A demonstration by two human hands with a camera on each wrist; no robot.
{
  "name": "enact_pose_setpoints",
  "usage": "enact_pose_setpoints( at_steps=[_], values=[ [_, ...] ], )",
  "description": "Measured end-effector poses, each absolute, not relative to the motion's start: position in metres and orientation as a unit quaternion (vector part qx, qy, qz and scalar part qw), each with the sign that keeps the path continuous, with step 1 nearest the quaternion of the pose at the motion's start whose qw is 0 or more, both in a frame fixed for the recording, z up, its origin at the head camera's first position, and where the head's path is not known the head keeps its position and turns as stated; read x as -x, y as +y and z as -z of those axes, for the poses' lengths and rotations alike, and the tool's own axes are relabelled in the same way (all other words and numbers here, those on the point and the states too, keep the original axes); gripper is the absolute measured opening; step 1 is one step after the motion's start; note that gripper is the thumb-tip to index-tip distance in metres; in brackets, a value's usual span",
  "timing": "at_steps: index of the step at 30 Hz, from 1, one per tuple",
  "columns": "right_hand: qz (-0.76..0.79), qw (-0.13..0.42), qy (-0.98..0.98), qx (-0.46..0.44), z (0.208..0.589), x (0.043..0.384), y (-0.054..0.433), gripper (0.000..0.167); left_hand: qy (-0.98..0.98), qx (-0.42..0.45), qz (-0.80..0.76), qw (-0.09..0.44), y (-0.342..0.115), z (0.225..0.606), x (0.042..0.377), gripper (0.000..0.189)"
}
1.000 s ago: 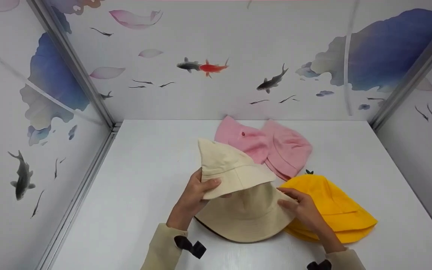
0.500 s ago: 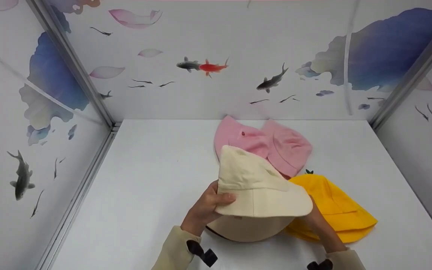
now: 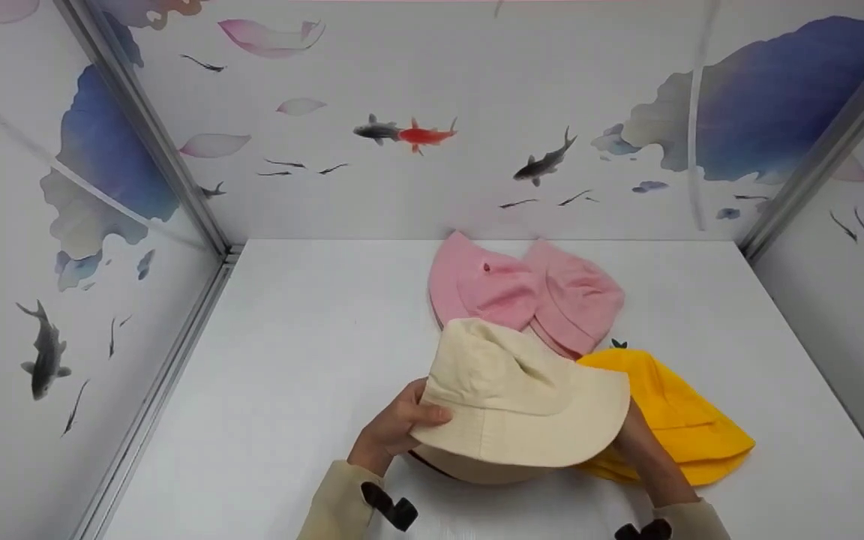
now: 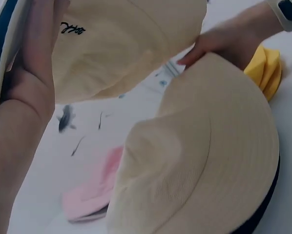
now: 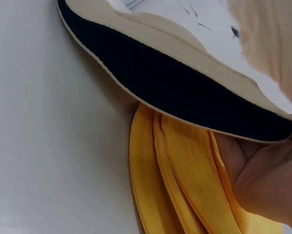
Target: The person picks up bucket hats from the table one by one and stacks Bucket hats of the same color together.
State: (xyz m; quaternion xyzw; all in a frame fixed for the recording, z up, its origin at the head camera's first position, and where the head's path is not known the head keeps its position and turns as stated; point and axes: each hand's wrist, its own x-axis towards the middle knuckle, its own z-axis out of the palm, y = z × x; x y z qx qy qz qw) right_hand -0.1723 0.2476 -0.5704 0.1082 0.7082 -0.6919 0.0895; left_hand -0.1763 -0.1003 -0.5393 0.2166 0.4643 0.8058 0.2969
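My left hand grips a cream bucket hat by the left side of its brim, thumb on top. Small dark embroidery shows on this hat in the left wrist view. Beneath it sits a second beige bucket hat, mostly covered in the head view; its brim has a navy underside. My right hand is partly hidden behind the cream hat's brim. In the left wrist view the right fingers pinch the lower hat's brim edge. That hand also lies against the yellow hat.
Two pink bucket hats lie overlapping at the back of the white table, near the patterned rear wall. The yellow hat, with a small green leaf on top, lies at the right. Side walls enclose the table.
The cream hat has come right and down in my left hand, turning flatter over the lower hat and hiding the right fingers. The right arm has hardly moved.
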Motion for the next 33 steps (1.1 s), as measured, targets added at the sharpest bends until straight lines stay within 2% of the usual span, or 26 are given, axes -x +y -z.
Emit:
enact_pose_setpoints(
  at_steps=[4,9,12,19,21,26,29,33],
  values=[
    [0.708,0.1,0.687,-0.129,0.567,0.174,0.246,0.037,0.521,-0.18,-0.779,0.301,-0.114,0.552,0.179,0.044],
    [0.705,0.134,0.681,-0.148,0.564,0.176,0.247,0.056,0.562,-0.177,-0.749,0.302,-0.129,0.559,0.181,0.05],
    [0.712,0.152,0.67,-0.145,0.562,0.177,0.25,0.068,0.599,-0.179,-0.727,0.285,-0.138,0.559,0.183,0.052],
    [0.735,0.198,0.642,-0.095,0.559,0.176,0.254,0.079,0.715,-0.117,-0.648,0.235,-0.152,0.564,0.185,0.047],
    [0.717,0.203,0.662,-0.082,0.558,0.176,0.253,0.077,0.736,-0.089,-0.634,0.22,-0.154,0.568,0.185,0.047],
    [0.646,0.207,0.731,-0.066,0.554,0.175,0.246,0.062,0.777,-0.038,-0.61,0.152,-0.152,0.576,0.187,0.045],
    [0.623,0.208,0.752,-0.059,0.554,0.176,0.243,0.063,0.803,-0.037,-0.584,0.114,-0.15,0.577,0.187,0.043],
    [0.612,0.202,0.763,-0.041,0.557,0.175,0.242,0.063,0.83,-0.05,-0.548,0.092,-0.149,0.578,0.184,0.04]
  ],
)
